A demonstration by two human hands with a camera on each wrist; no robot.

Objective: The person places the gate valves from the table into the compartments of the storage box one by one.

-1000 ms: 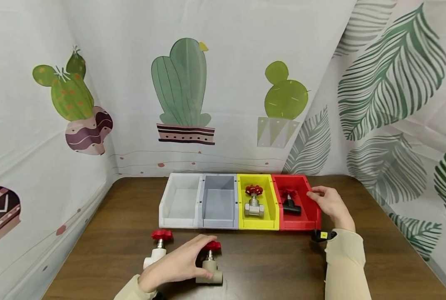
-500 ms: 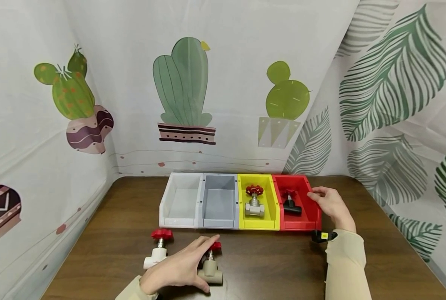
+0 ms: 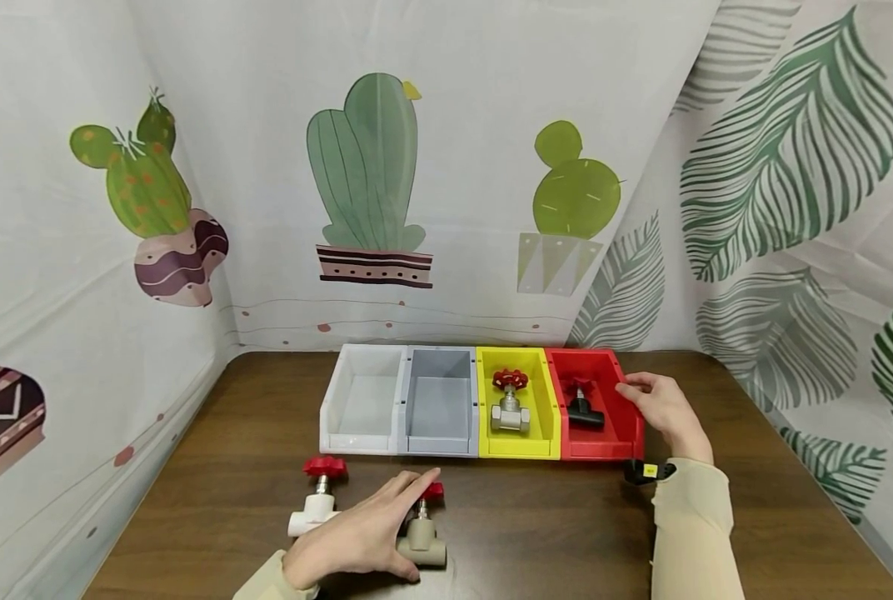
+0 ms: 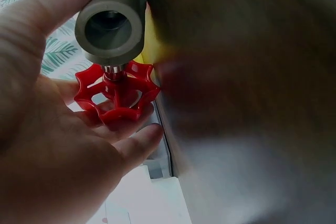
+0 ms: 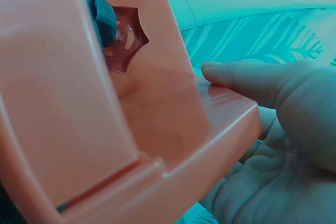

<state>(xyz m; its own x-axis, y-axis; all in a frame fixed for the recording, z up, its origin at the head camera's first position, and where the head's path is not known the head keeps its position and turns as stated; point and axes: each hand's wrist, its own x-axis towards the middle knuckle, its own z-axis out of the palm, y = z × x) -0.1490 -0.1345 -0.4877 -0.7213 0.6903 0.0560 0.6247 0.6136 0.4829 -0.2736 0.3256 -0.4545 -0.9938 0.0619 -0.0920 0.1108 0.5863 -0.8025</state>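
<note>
My left hand (image 3: pixel 360 529) is spread around a grey-beige pipe valve (image 3: pixel 421 546) with a red handwheel, standing on the table. In the left wrist view, its fingers extend behind the red handwheel (image 4: pixel 118 95), and the thumb lies alongside the valve body (image 4: pixel 110 30); firm contact is unclear. A white pipe valve (image 3: pixel 317 510), also red-wheeled, stands just left, partly behind that hand. My right hand (image 3: pixel 664 408) holds the right side wall of the red bin (image 3: pixel 600 450), thumb over the rim (image 5: pixel 226 103) and fingers outside.
Joined to the red bin in a row are a yellow bin (image 3: pixel 521 450), a grey bin (image 3: pixel 439 408) and a white bin (image 3: pixel 364 408). A metal valve (image 3: pixel 510 408) lies in the yellow one, a black valve (image 3: pixel 585 412) in the red. Behind the table (image 3: pixel 536 533) hangs a printed cloth (image 3: pixel 476 167).
My left thumb has moved from across the grey-beige valve's front toward the table's near edge, so the hand is spread wider. The right hand keeps its hold on the red bin.
</note>
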